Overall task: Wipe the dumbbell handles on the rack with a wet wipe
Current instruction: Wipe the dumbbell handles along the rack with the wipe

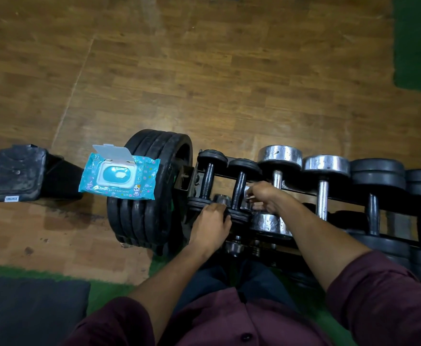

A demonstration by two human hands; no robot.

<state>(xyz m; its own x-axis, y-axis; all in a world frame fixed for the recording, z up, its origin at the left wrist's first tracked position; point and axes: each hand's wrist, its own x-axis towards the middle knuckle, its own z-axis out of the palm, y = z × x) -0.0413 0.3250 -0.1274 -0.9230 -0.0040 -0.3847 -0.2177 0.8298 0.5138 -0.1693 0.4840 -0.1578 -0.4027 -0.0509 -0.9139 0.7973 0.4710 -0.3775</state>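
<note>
Wooden gym floor behind the rack (304, 189): right hand (263, 196) pinches a wipe (247, 190) against the second dumbbell's black handle (238, 187), at 3 o'clock of the wipes pack (119, 177). Left hand (210, 224) grips its near end. Apparently early going; handles to the right, chrome and black, look unwiped.

I read "72" and "WATER BABY WIPES" on the wipes pack (119, 176); the black block's (17, 172) small white label looks too blurred to read.
</note>
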